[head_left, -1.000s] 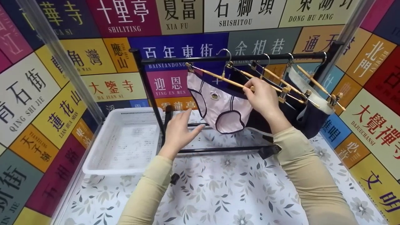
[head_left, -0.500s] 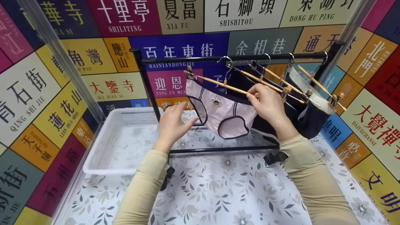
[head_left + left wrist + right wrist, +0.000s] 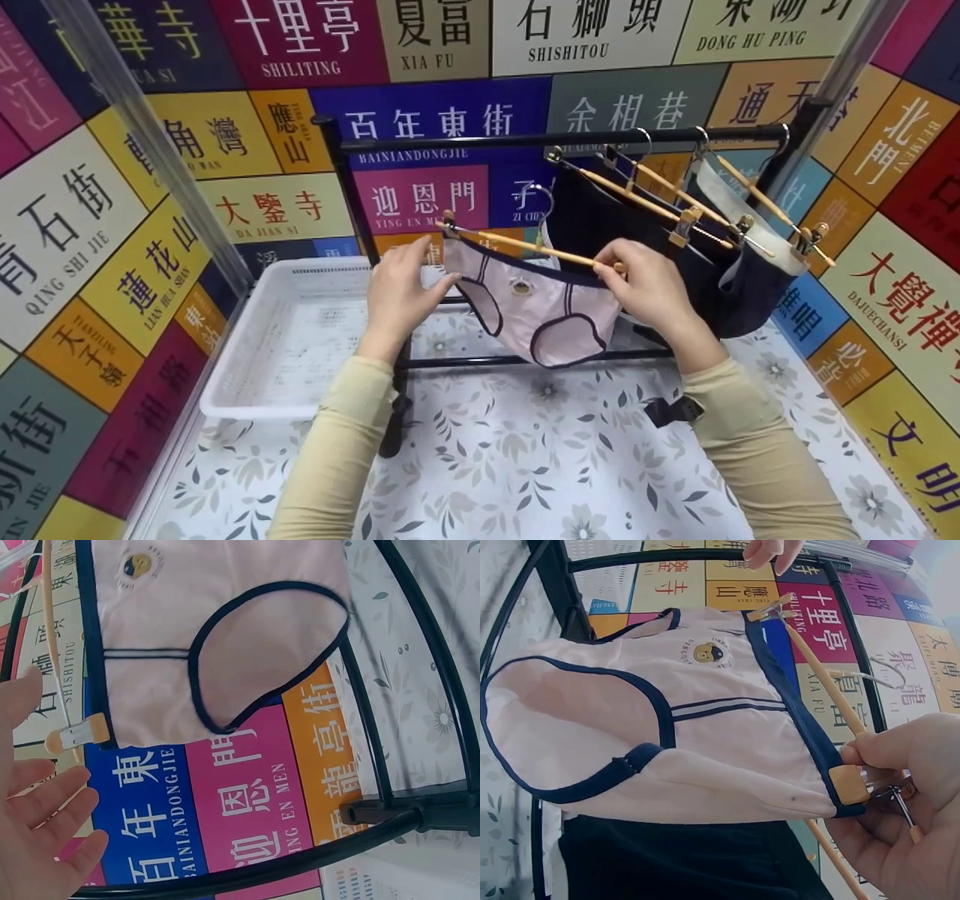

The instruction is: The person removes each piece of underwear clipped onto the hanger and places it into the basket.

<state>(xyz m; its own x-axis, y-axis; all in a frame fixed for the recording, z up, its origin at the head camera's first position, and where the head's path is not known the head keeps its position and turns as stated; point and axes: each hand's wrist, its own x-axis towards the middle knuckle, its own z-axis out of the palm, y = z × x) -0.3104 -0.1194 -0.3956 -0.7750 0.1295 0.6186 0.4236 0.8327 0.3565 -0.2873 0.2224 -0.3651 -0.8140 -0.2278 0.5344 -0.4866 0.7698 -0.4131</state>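
Pale pink underpants (image 3: 506, 311) with navy trim and a small round badge hang from a wooden clip hanger (image 3: 506, 242). At the hanger's right end, my right hand (image 3: 656, 289) pinches the bar beside the clip (image 3: 849, 784). The metal hook (image 3: 551, 201) sits below the rack's top rail, apart from it. My left hand (image 3: 401, 292) is beside the left clip (image 3: 79, 733), its fingers spread and nothing in its grasp. In the left wrist view a small space shows between those fingers and the clip.
Dark garments on clip hangers (image 3: 637, 191) hang at the right of the black rack (image 3: 442, 142). A white plastic basket (image 3: 217, 375) stands left of it. Flower-patterned cloth (image 3: 517, 465) covers the table, and sign-printed panels (image 3: 420, 37) enclose the back and sides.
The hanger has come off the rail and moved down towards me with the pink underpants, in my right hand's grip. My left hand has shifted left, near the left clip.
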